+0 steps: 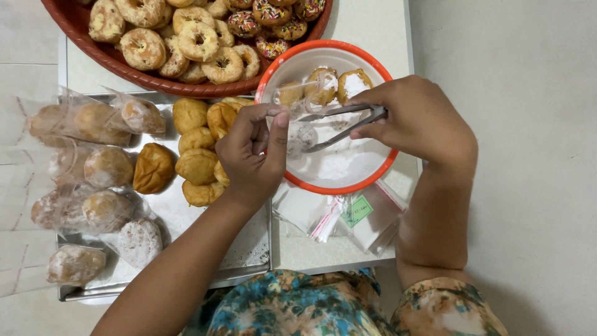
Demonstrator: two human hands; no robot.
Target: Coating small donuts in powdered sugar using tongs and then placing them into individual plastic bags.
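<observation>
Tabletop: tongs [348, 124] over sugar bowl [373, 177]

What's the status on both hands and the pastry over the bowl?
Left hand holds clear bag open. Right hand grips metal tongs on sugared pastry at bag mouth, over orange-rimmed bowl. Nothing in the way.

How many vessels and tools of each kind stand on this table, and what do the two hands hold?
Red-brown woven basket: 1
Orange-rimmed white bowl: 1
Metal tray: 1
Metal tongs: 1
Total: 4
The right hand holds the tongs over the bowl; the left hand pinches a clear plastic bag.
</observation>
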